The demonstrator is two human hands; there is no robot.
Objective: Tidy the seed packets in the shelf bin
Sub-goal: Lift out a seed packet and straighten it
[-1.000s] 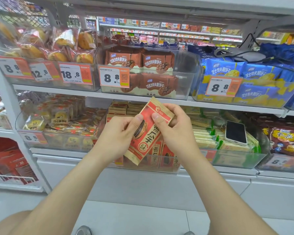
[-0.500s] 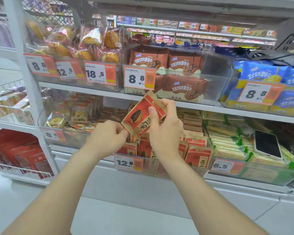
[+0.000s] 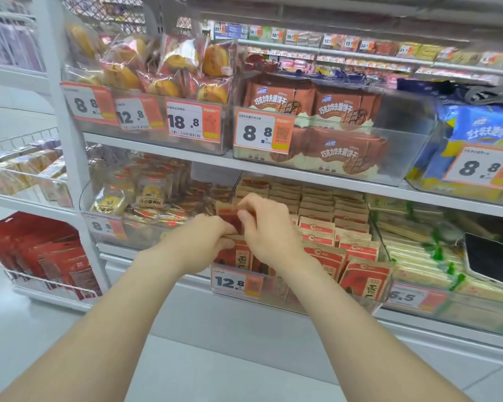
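Observation:
A clear shelf bin [image 3: 276, 297] with a 12.8 price tag holds rows of red and tan seed packets [image 3: 357, 256] standing upright. Both hands are at its left column. My right hand [image 3: 266, 233] pinches the top of one red seed packet [image 3: 228, 214], which is upright and partly down among the others. My left hand [image 3: 204, 242] is curled against the packets just left of it, fingers touching the tops of the front ones. The held packet's lower part is hidden behind my hands.
A black phone [image 3: 490, 259] lies on green-trimmed packets in the bin to the right. Left is a bin of gold-wrapped pastries [image 3: 145, 198]. The shelf above [image 3: 302, 169] overhangs closely, carrying brown biscuit packs [image 3: 325, 134]. A wire basket of red bags [image 3: 47, 256] stands low left.
The red packet, held up in front of the shelf before, has gone down into the left column of the bin. Both hands moved forward and down with it. The view shifted left.

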